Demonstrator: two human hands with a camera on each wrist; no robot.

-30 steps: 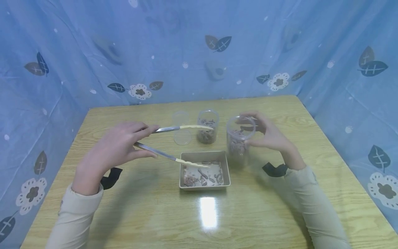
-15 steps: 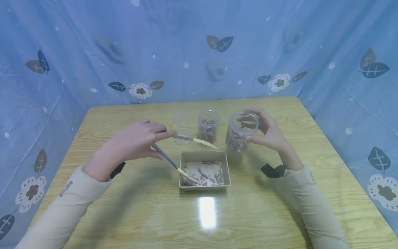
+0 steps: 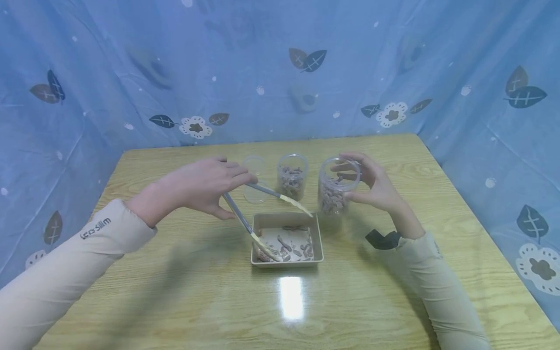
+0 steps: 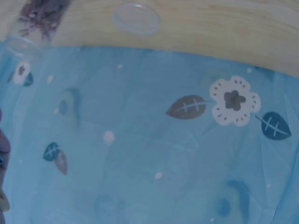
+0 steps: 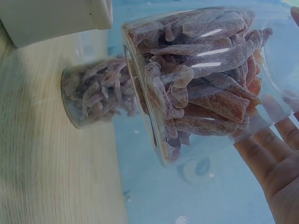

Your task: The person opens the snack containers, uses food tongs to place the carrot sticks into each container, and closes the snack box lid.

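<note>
My left hand [image 3: 199, 187] holds a pair of metal tongs [image 3: 238, 214] with pale yellow tips, spread wide. One tip reaches down into a beige rectangular tray [image 3: 321, 243]; the other hangs over its far right corner. Several brownish dried strips [image 3: 284, 243] lie scattered on the tray's floor. Beside the tray, my right hand [image 3: 372, 187] grips a clear, lidless jar [image 3: 333, 199] from the right. Frosted reddish-brown strips [image 5: 201, 79] fill much of that jar in the right wrist view. The left wrist view shows little of the left hand, only at its left edge.
Behind the tray stands a second clear jar [image 3: 292, 182] of similar strips. Two clear round lids [image 3: 254, 165] lie to its left on the wooden table [image 3: 210, 291]. A blue patterned curtain [image 3: 262, 73] borders the table's back and sides.
My left hand has moved right, and the tongs have swung from level above the tray to angling down, one tip now inside it. The jar in my right hand has shifted only slightly.
</note>
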